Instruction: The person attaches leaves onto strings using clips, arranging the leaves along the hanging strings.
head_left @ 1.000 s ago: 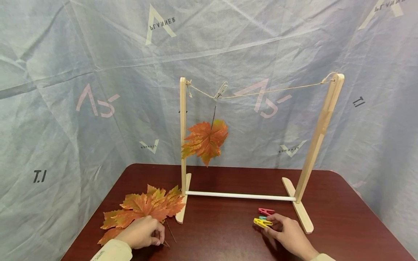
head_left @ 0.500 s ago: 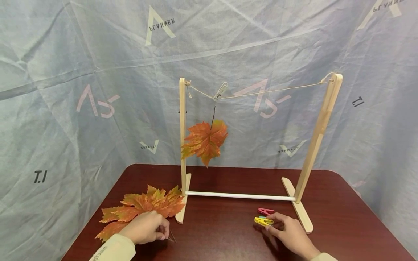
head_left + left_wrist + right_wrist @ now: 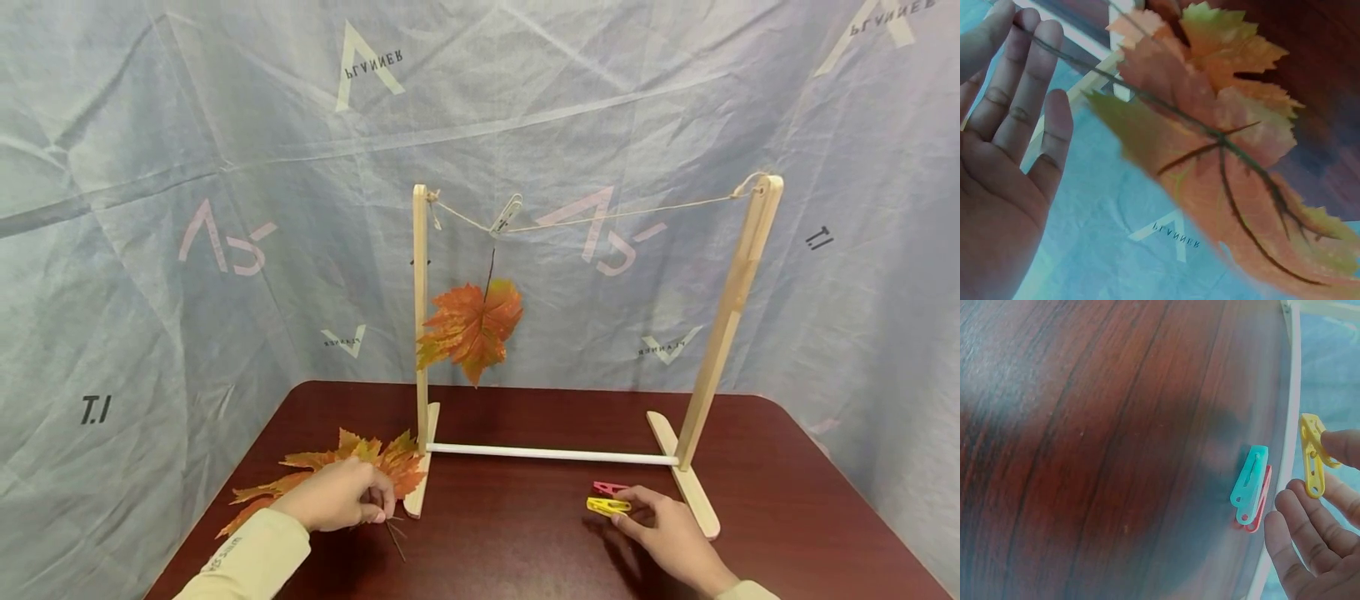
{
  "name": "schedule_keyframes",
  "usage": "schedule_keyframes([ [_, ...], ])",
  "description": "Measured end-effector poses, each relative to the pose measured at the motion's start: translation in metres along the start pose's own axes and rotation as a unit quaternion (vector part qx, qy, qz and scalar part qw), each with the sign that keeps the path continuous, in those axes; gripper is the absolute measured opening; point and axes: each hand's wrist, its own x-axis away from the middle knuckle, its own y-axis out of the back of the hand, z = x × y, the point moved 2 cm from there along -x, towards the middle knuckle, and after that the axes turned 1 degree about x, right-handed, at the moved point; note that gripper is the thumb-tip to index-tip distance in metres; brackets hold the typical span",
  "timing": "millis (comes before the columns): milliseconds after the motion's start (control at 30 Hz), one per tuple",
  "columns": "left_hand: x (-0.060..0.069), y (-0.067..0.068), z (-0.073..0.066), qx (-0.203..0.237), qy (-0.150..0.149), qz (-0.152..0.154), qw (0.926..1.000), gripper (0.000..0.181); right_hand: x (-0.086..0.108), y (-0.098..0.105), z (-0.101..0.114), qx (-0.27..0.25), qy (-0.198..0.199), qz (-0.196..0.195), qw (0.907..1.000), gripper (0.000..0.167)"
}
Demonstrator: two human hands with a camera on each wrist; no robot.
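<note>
My left hand [image 3: 341, 497] pinches the thin stem of an artificial orange maple leaf [image 3: 1210, 181] between thumb and fingertips; in the left wrist view the leaf slants away from the fingers. More maple leaves [image 3: 401, 467] lie beneath that hand, with a loose stem beside it. In my right hand [image 3: 671, 533] a yellow clothespin [image 3: 1312, 456] is pinched between thumb and fingers, raised off the table. Below it rest a teal clothespin [image 3: 1250, 484] and a red clothespin [image 3: 1264, 503], side by side. The teal one is hidden in the head view.
A wooden frame [image 3: 716, 358] with a white crossbar [image 3: 551, 453] stands on the dark red table [image 3: 510, 533]. Twine [image 3: 630, 213] sags between its posts. A pale clothespin [image 3: 507, 214] on the twine holds a hanging maple leaf [image 3: 476, 325]. Grey cloth surrounds the table.
My left hand has moved up and slightly right, lifting the leaf's stem. The right hand has raised the yellow clothespin slightly, keeping its pinch.
</note>
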Motion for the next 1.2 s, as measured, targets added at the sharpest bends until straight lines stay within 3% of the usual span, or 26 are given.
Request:
schedule_keyframes([
  [333, 0.001, 0.019, -0.007, 0.039, -0.009, 0.001, 0.9992, 0.019, -0.002, 0.014, 0.007, -0.004, 0.019, -0.011, 0.9998, 0.035],
  [600, -0.008, 0.039, -0.019, 0.081, 0.009, 0.013, 0.9966, 0.015, -0.006, 0.024, 0.015, -0.013, 0.040, -0.016, 0.9990, 0.031],
  [733, -0.015, 0.048, -0.025, 0.094, -0.003, 0.017, 0.9954, 0.010, -0.007, 0.028, 0.019, -0.006, 0.057, -0.025, 0.9980, 0.030],
  [1000, -0.026, 0.056, -0.043, 0.153, -0.024, -0.008, 0.9878, 0.005, -0.012, 0.049, 0.036, 0.000, 0.094, -0.052, 0.9942, 0.032],
  [1200, -0.032, 0.057, -0.057, 0.162, -0.028, -0.027, 0.9860, 0.003, -0.016, 0.066, 0.052, 0.015, 0.112, -0.071, 0.9910, 0.033],
])
